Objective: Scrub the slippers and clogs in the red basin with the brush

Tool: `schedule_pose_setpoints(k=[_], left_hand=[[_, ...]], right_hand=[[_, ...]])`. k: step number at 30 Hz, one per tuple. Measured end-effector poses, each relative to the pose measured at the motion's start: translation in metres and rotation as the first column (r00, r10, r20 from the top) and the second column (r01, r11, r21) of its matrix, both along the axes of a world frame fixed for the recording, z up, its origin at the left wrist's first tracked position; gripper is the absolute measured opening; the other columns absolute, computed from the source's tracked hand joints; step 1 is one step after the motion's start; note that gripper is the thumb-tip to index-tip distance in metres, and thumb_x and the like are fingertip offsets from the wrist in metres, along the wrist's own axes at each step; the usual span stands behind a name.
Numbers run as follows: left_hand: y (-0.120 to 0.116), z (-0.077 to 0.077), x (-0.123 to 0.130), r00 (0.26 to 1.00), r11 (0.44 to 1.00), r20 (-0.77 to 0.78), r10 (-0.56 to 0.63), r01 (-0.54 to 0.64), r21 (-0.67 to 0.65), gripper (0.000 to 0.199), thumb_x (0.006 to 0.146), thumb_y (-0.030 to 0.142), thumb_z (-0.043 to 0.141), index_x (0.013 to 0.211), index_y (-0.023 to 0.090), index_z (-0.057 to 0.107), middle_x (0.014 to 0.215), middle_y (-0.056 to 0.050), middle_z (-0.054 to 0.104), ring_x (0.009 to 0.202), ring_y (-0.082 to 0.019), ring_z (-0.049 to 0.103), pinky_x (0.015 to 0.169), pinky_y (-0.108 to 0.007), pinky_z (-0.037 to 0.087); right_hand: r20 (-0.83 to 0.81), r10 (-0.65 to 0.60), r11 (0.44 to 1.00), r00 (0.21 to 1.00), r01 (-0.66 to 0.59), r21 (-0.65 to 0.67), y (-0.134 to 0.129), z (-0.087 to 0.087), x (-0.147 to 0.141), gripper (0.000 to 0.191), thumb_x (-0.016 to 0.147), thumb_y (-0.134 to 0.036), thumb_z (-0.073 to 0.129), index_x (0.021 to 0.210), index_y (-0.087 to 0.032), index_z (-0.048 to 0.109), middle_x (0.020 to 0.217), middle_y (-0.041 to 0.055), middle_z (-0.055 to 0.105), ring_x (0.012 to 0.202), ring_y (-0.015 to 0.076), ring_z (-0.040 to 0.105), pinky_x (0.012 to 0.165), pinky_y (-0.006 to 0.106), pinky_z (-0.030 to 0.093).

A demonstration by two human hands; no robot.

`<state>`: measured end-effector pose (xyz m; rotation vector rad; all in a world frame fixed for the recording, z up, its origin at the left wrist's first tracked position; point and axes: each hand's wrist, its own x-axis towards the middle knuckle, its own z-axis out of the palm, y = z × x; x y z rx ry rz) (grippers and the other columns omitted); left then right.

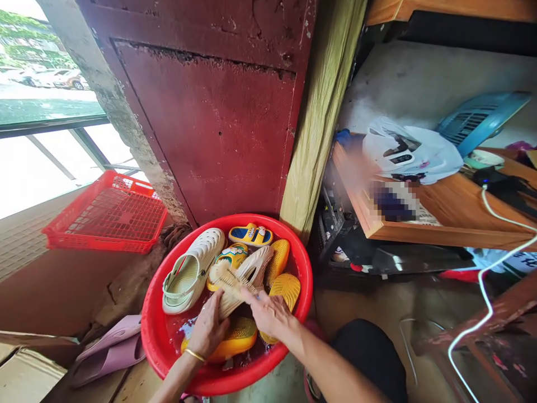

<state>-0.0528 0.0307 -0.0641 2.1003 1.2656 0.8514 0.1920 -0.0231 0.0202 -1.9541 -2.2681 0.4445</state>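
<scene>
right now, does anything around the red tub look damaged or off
Yes: behind the red tub, the dark red door has chipped paint along its panel's top edge, and the wall edge beside it looks rough and worn.

Before you, the round red plastic basin (pixel 149 319) has the flat maroon door (pixel 210 129) behind it at twelve. Inside, the pale green perforated clog (pixel 197 260) lies between ten and eleven, the small yellow-and-blue sandal (pixel 250 235) toward one, the ridged yellow slipper (pixel 286 288) near three, the beige openwork slipper (pixel 263 262) central, under the pale bristled brush (pixel 224 274). Outside: the red plastic-mesh crate (pixel 96 243), ten; smooth mauve slippers (pixel 111 355), eight.
</scene>
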Motion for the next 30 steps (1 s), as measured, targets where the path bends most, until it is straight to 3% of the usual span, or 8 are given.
schedule_pose_setpoints(k=[3,5,10,12,16,21,26,30], left_hand=[[0.003,0.029,-0.004,0.979,0.973,0.186,0.076,-0.033,-0.228,0.075,0.071,0.034,0.063,0.142,0.015,0.054,0.141,-0.017,0.065,0.131,-0.038,0.06,0.116,-0.051,0.044],[0.005,0.048,-0.008,0.95,0.923,0.276,0.144,-0.029,-0.383,0.076,0.065,0.035,0.065,0.138,0.016,0.057,0.136,-0.014,0.069,0.128,-0.037,0.062,0.112,-0.047,0.048],[0.008,0.075,-0.017,0.879,0.826,0.344,0.331,-0.093,-0.556,0.07,0.052,0.028,0.065,0.122,0.018,0.07,0.122,-0.01,0.076,0.129,-0.04,0.059,0.113,-0.047,0.046],[0.009,0.08,-0.021,0.854,0.793,0.359,0.377,-0.098,-0.601,0.067,0.049,0.025,0.066,0.115,0.019,0.074,0.118,-0.009,0.077,0.131,-0.04,0.057,0.115,-0.047,0.044],[0.008,0.088,-0.029,0.769,0.695,0.415,0.486,-0.053,-0.717,0.065,0.048,0.023,0.075,0.113,0.02,0.075,0.116,-0.01,0.078,0.13,-0.04,0.059,0.111,-0.046,0.048],[0.007,0.089,-0.035,0.636,0.55,0.463,0.617,0.073,-0.832,0.075,0.046,0.018,0.074,0.121,0.019,0.073,0.11,-0.008,0.08,0.113,-0.038,0.07,0.092,-0.044,0.06],[0.002,0.085,-0.023,0.521,0.481,0.452,0.724,0.089,-0.872,0.076,0.054,0.012,0.069,0.13,0.016,0.066,0.104,-0.008,0.081,0.1,-0.034,0.075,0.085,-0.043,0.063],[-0.004,0.084,-0.01,0.468,0.403,0.418,0.778,0.138,-0.905,0.07,0.059,0.011,0.066,0.128,0.012,0.066,0.096,-0.01,0.08,0.092,-0.033,0.077,0.08,-0.044,0.064]], right_hand=[[0.015,-0.235,0.972,0.972,0.235,-0.022,0.011,0.003,0.018,0.068,0.098,-0.015,0.04,0.164,-0.026,0.03,0.118,0.0157,0.074,0.097,0.0283,0.073,0.084,0.038,0.055],[0.014,-0.312,0.95,0.95,0.312,-0.021,0.018,0.004,0.029,0.065,0.101,-0.017,0.035,0.165,-0.02,0.026,0.113,0.016,0.075,0.096,0.026,0.074,0.083,0.035,0.055],[0.008,-0.047,0.996,0.999,0.047,0.079,0.015,-0.008,0.017,0.066,0.102,-0.024,0.042,0.165,-0.032,0.026,0.117,0.0108,0.074,0.09,0.0242,0.073,0.079,0.032,0.056],[0.048,-0.07,0.996,0.996,0.067,0.055,0.014,-0.012,0.014,0.067,0.102,-0.022,0.041,0.166,-0.032,0.023,0.121,0.0122,0.072,0.09,0.0256,0.073,0.079,0.035,0.057],[0.056,-0.262,0.964,0.963,0.264,-0.027,0.02,-0.013,0.022,0.065,0.104,-0.021,0.037,0.166,-0.018,0.021,0.107,0.0153,0.076,0.093,0.0264,0.074,0.08,0.034,0.056],[-0.025,-0.065,0.996,0.998,0.067,0.057,0.019,-0.018,0.016,0.063,0.105,-0.029,0.04,0.166,-0.027,0.023,0.123,0.0125,0.073,0.101,0.0251,0.072,0.085,0.033,0.055],[0.041,-0.173,0.985,0.984,0.172,0.031,0.017,-0.018,0.015,0.064,0.104,-0.024,0.04,0.166,-0.025,0.024,0.114,0.0138,0.075,0.092,0.0253,0.074,0.08,0.034,0.056],[0.006,-0.059,0.991,0.998,0.058,0.118,0.015,-0.015,0.006,0.064,0.105,-0.028,0.04,0.166,-0.029,0.022,0.121,0.0127,0.073,0.094,0.0247,0.074,0.079,0.033,0.057]])
